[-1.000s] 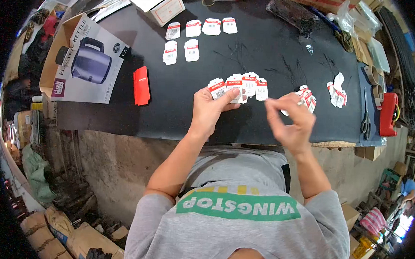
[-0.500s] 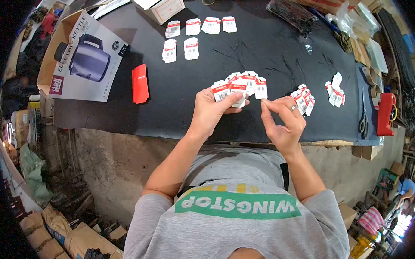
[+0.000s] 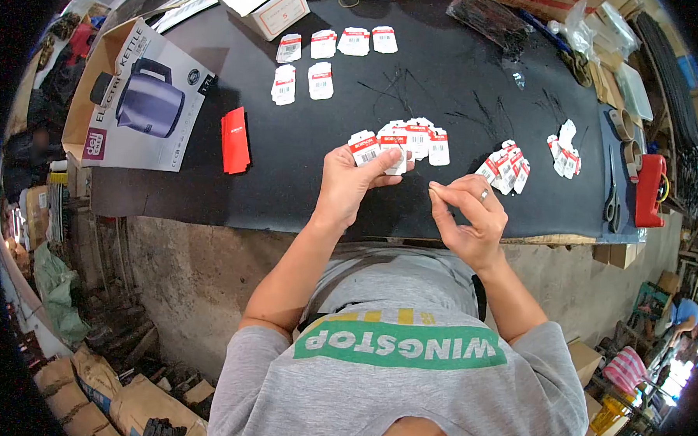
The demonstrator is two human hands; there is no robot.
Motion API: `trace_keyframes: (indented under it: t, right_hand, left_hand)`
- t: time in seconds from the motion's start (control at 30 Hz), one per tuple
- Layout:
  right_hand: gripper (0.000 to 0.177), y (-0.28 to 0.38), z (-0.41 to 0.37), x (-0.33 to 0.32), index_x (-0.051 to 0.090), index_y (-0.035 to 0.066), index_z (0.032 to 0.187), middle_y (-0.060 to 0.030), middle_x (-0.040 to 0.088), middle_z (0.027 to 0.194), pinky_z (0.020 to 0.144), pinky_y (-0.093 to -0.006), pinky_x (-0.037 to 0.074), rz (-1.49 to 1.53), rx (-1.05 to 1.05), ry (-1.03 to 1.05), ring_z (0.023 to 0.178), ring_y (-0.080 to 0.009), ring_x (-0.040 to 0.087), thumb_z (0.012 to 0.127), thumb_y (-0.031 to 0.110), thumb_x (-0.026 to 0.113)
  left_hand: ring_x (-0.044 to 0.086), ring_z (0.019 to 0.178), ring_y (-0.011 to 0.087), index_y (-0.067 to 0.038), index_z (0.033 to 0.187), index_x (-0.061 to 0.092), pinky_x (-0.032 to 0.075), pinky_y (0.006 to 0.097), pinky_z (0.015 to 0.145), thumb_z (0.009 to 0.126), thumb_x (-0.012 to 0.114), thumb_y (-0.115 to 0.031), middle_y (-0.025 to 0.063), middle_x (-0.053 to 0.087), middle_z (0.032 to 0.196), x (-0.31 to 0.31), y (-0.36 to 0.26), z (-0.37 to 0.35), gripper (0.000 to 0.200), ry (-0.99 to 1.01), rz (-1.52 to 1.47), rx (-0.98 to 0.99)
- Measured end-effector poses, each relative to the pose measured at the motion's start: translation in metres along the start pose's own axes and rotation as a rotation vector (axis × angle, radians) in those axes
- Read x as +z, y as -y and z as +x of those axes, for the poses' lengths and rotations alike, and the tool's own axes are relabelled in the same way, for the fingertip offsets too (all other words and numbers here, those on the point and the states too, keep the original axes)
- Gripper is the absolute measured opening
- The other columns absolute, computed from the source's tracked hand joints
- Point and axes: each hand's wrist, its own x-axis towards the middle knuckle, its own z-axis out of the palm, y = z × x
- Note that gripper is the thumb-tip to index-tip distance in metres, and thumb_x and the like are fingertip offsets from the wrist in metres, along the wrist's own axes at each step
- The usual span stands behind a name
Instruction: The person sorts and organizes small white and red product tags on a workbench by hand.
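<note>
My left hand (image 3: 351, 179) grips a fanned bunch of white hang tags (image 3: 396, 146) with red bands and barcodes, thumb on top. Thin black strings (image 3: 393, 91) trail from the bunch across the black tabletop. To the right of the tags and nearer my body, my right hand (image 3: 474, 216) is closed in a pinch, thumb against index finger; what it pinches, if anything, is too small to make out. Another spread of strung tags (image 3: 507, 166) lies just beyond my right hand, and a smaller tag cluster (image 3: 564, 152) sits farther right.
Several neat tag stacks (image 3: 321, 80) stand in two rows at the back. Red cards (image 3: 235, 141) lie left, beside an electric kettle box (image 3: 148, 100). Scissors (image 3: 611, 190), tape rolls (image 3: 622, 127) and a red tape dispenser (image 3: 650, 192) line the right edge. A white carton (image 3: 276, 12) is behind.
My right hand has drawn away from the rightmost tag, down and slightly left toward me. My left hand has shifted a little left with the tags.
</note>
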Motion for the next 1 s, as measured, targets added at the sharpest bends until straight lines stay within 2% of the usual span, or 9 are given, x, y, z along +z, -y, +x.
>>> trace_keyframes:
  t: [0.27,0.37,0.43,0.47,0.57,0.63,0.73,0.8,1.0]
  right_hand:
    - [0.021,-0.005,-0.001,0.004,0.067,0.003,0.086,-0.007,0.059,0.07,0.057,-0.0298,0.042,-0.005,0.049,-0.016,0.061,-0.02,0.055,0.067,-0.005,0.073]
    - [0.024,-0.003,0.004,0.007,0.069,0.003,0.093,-0.0065,0.06,0.071,0.061,-0.028,0.044,-0.009,0.144,-0.038,0.063,-0.0192,0.057,0.07,-0.004,0.071]
    - [0.026,0.005,0.014,0.005,0.069,0.003,0.099,-0.0049,0.062,0.071,0.064,-0.0257,0.046,0.284,0.545,-0.037,0.064,-0.0179,0.058,0.074,-0.002,0.069]
    - [0.024,-0.005,0.009,0.005,0.07,0.004,0.099,-0.0045,0.063,0.077,0.068,-0.025,0.046,0.369,0.599,0.027,0.071,-0.0156,0.058,0.076,0.0,0.069]
    - [0.019,-0.015,0.014,0.004,0.071,0.004,0.095,-0.0057,0.063,0.083,0.072,-0.0254,0.045,0.3,0.324,0.147,0.08,-0.0148,0.058,0.076,0.003,0.07]
    - [0.018,-0.018,0.017,0.005,0.072,0.006,0.093,-0.0069,0.062,0.089,0.076,-0.0259,0.044,0.356,0.367,0.165,0.087,-0.0149,0.056,0.075,0.004,0.072]
    - [0.015,-0.021,0.029,0.004,0.071,0.004,0.091,-0.006,0.065,0.085,0.071,-0.0246,0.045,0.474,0.311,0.195,0.079,-0.0125,0.058,0.076,0.006,0.071]
    - [0.013,-0.022,0.042,0.001,0.071,0.001,0.089,-0.0055,0.067,0.079,0.065,-0.0235,0.046,0.608,0.677,0.317,0.071,-0.009,0.058,0.079,0.008,0.069]
    - [0.016,-0.069,0.077,0.036,0.07,-0.004,0.085,-0.0087,0.068,0.07,0.055,-0.0257,0.051,0.481,0.644,0.353,0.059,-0.0109,0.063,0.079,0.011,0.067]
  left_hand:
    - [0.068,0.081,0.0169,0.003,0.102,0.063,0.056,0.0233,0.064,0.085,0.067,-0.009,0.0127,0.069,0.094,0.006,0.001,-0.004,0.022,0.007,-0.001,0.037]
    - [0.067,0.082,0.0139,0.003,0.099,0.066,0.055,0.0232,0.066,0.084,0.066,-0.006,0.0102,0.07,0.092,0.011,0.009,-0.008,0.017,0.009,0.092,0.184]
    - [0.065,0.08,0.0113,0.001,0.094,0.07,0.052,0.0228,0.066,0.082,0.067,-0.002,0.006,0.07,0.089,0.015,0.008,-0.016,0.013,0.058,0.436,0.448]
    - [0.064,0.077,0.0085,-0.001,0.093,0.071,0.05,0.0225,0.066,0.081,0.067,0.0,0.0046,0.07,0.085,0.018,0.008,-0.019,0.013,0.029,0.489,0.482]
    - [0.068,0.075,0.0122,-0.001,0.093,0.071,0.052,0.0228,0.065,0.079,0.066,0.002,0.0098,0.071,0.084,0.018,0.008,-0.02,0.015,-0.013,0.611,0.602]
    - [0.068,0.074,0.013,-0.002,0.093,0.071,0.053,0.0232,0.064,0.077,0.067,0.003,0.0102,0.071,0.084,0.016,0.007,-0.021,0.017,-0.024,0.661,0.579]
    - [0.068,0.073,0.0116,-0.001,0.092,0.071,0.052,0.0239,0.062,0.079,0.067,-0.001,0.0081,0.071,0.081,0.016,0.008,-0.02,0.013,-0.032,0.663,0.575]
    - [0.067,0.072,0.0117,0.001,0.093,0.069,0.054,0.0244,0.061,0.081,0.069,-0.006,0.008,0.07,0.081,0.013,0.017,-0.015,0.014,0.022,0.415,0.245]
    - [0.068,0.083,0.021,0.008,0.108,0.06,0.057,0.0276,0.067,0.086,0.065,-0.01,0.0137,0.066,0.094,0.009,0.023,-0.015,0.029,-0.007,0.163,-0.031]
